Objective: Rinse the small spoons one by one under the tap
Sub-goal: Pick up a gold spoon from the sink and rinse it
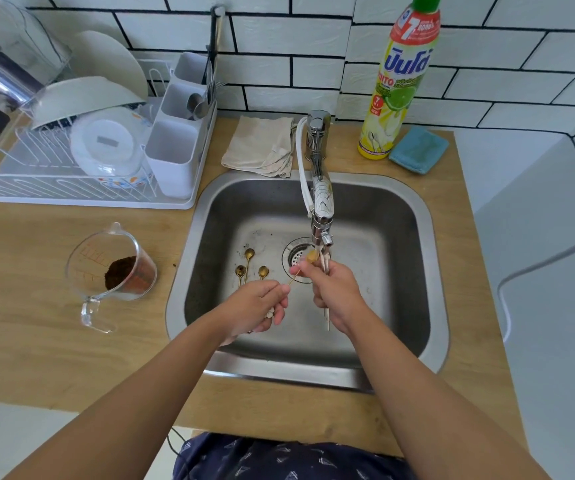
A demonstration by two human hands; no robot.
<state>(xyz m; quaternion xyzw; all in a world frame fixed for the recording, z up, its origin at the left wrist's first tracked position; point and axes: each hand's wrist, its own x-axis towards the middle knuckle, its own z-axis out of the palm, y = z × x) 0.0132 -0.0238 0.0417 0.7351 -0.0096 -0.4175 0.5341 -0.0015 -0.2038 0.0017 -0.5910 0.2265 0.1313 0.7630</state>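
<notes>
Under the tap (320, 188), the right hand (331, 289) grips a gold spoon (312, 257) near its bowl while the left hand (258, 306) pinches the handle's end. Three more spoons (249, 268) (all gold) lie on the sink (383, 216) floor, left of the drain.

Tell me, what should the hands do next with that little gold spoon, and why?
Probably keep the spoon under the tap a moment, rubbing its bowl. The left hand pinches its handle, the right hand holds its bowl by the spout, and three more spoons wait in the sink.
</notes>
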